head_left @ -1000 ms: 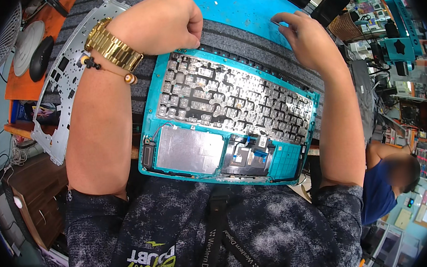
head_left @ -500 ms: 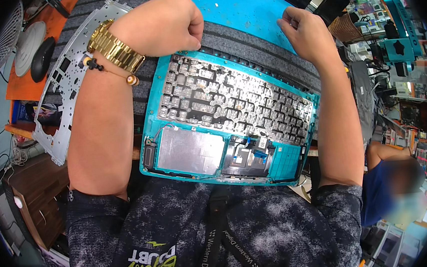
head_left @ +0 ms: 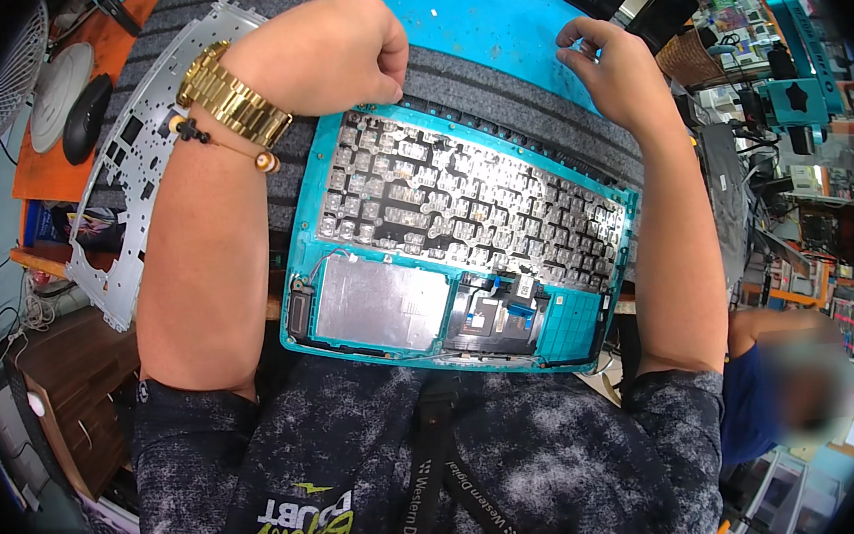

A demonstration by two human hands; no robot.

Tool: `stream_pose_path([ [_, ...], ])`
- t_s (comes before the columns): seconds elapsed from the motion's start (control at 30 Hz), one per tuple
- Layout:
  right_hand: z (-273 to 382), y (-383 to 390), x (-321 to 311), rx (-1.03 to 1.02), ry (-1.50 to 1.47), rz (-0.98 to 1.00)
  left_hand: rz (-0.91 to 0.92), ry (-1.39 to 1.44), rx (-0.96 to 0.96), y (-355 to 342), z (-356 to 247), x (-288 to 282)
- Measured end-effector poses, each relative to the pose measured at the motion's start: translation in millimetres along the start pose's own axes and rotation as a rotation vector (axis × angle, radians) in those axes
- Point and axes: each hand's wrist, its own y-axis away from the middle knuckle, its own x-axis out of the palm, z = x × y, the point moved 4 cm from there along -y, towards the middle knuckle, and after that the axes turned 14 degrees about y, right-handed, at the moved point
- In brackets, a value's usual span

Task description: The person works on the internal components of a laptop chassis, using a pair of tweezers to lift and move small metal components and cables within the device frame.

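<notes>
A teal laptop palm-rest case (head_left: 574,326) lies tilted in front of me with its inner side up. The bare metal back of a keyboard (head_left: 472,198) fills its upper part. Below that are a silver plate (head_left: 382,301) and a dark touchpad section (head_left: 496,314) with ribbon cables. My left hand (head_left: 335,58) is closed at the case's far left corner, its fingertips mostly hidden behind the hand. Off the far right edge, my right hand (head_left: 614,71) hovers above the mat with thumb and fingers in a pinch. Anything inside that pinch is too small to make out.
A perforated silver metal sheet (head_left: 121,201) lies left of the case on a grey ribbed mat (head_left: 154,52). Beyond is a blue work mat (head_left: 427,16). A black mouse (head_left: 87,118) sits far left, dark devices (head_left: 663,12) far right. Another person (head_left: 787,379) is at the right.
My right hand's fingers have shifted slightly at the tips. My left hand and the case are nearly still. The other person at the right has moved a little.
</notes>
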Motion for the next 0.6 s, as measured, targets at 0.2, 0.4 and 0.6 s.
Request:
stream_pose_path([
  [0.2,0.6,-1.3,0.3,-0.002,-0.028,-0.031,-0.004,0.003,0.009,0.9,-0.1,-0.7],
  [0.4,4.1,-3.7,0.0,-0.002,0.022,-0.043,-0.009,0.0,0.012,1.1,-0.3,-0.4],
  [0.6,3.1,-4.7,1.5,0.042,0.062,0.029,-0.001,-0.012,0.0,1.0,-1.7,-0.5],
])
